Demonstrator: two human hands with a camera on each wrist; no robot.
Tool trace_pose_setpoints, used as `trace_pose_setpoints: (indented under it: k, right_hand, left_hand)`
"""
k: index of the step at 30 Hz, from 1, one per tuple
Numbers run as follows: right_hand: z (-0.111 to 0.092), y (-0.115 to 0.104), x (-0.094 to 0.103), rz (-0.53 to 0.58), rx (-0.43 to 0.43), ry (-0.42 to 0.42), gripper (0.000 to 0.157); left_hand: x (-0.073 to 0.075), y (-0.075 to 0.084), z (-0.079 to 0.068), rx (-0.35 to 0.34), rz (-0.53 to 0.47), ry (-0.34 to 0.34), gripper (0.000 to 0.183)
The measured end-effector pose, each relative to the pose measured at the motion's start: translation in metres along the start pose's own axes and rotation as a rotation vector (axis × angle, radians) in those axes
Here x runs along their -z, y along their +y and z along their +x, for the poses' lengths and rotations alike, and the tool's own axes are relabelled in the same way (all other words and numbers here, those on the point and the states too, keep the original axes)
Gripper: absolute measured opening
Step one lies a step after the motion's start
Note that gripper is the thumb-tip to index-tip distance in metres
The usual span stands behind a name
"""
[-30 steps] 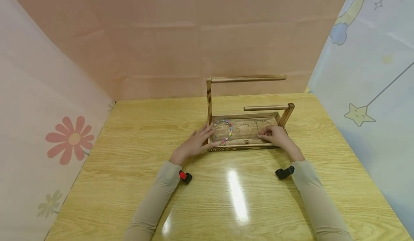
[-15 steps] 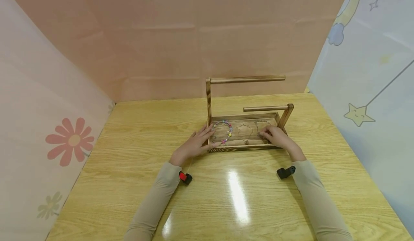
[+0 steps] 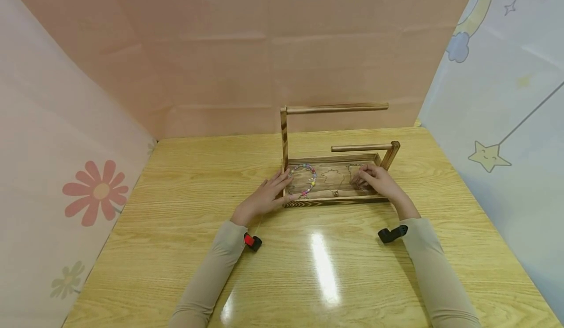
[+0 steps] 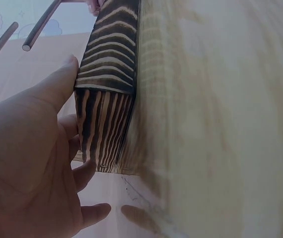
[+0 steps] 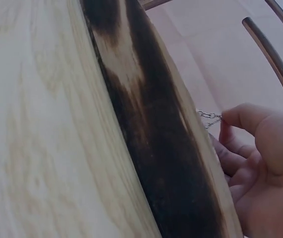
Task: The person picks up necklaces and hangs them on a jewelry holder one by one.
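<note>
So, left hand [image 3: 263,196] spread against the tray [image 3: 326,202] at its left end, right hand [image 3: 381,181] pinching a chain [image 5: 210,116] farther right

a wooden jewelry tray [image 3: 343,201] with dark, scorched-looking grain sits level towards the far edge of the desk [image 3: 220,171], right of the middle. a tall post with a long round bar [image 3: 337,108] rises at its left end, a shorter post and bar [image 3: 362,148] at its right. inside, by the left end, a multicolored beaded bracelet [image 3: 313,183] forms a round loop. midway, a thin chain [image 3: 333,170] lies unevenly, its small pendant [image 3: 336,193] by the front edge. towards the right end, a silver link chain [image 5: 210,115] is partly pinched in the right hand [image 3: 376,181].
</note>
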State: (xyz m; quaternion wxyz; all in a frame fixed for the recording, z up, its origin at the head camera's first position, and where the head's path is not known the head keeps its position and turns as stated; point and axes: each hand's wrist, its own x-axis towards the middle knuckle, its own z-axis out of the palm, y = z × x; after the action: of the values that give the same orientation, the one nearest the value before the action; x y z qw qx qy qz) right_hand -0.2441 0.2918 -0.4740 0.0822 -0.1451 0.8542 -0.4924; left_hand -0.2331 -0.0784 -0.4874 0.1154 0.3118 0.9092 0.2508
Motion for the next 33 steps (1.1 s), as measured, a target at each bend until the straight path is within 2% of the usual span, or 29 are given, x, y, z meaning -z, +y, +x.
trace_pose_setpoints:
  k: [4,8,11,16,21,25,29,33]
  right_hand:
    - [0.0,-0.002,0.0,0.057,0.006,0.036,0.04]
    - [0.0,-0.005,0.0,0.059,0.017,0.067,0.041]
    - [0.002,-0.006,-0.002,0.084,0.055,0.071,0.04]
    - [0.005,-0.014,-0.006,0.217,0.122,0.073,0.038]
    - [0.007,-0.021,-0.009,0.334,0.146,0.11,0.028]
    - [0.01,-0.021,-0.01,0.341,0.148,0.159,0.028]
    - [0.009,-0.022,-0.01,0.349,0.145,0.163,0.024]
    - [0.007,-0.027,-0.008,0.404,0.174,0.157,0.021]
  left_hand:
    - [0.0,0.001,-0.001,0.006,-0.002,-0.002,0.066]
    - [0.0,0.001,-0.002,0.006,0.0,-0.006,0.066]
    - [0.0,0.001,-0.002,-0.001,0.007,-0.002,0.066]
    - [0.002,0.001,-0.002,-0.004,0.009,0.007,0.065]
    - [0.002,0.0,-0.002,0.001,-0.013,0.002,0.065]
    - [0.003,0.001,-0.001,-0.001,-0.022,0.005,0.065]
    - [0.003,0.001,0.0,-0.011,-0.024,0.007,0.065]
    - [0.003,0.001,0.0,-0.006,-0.024,-0.005,0.065]
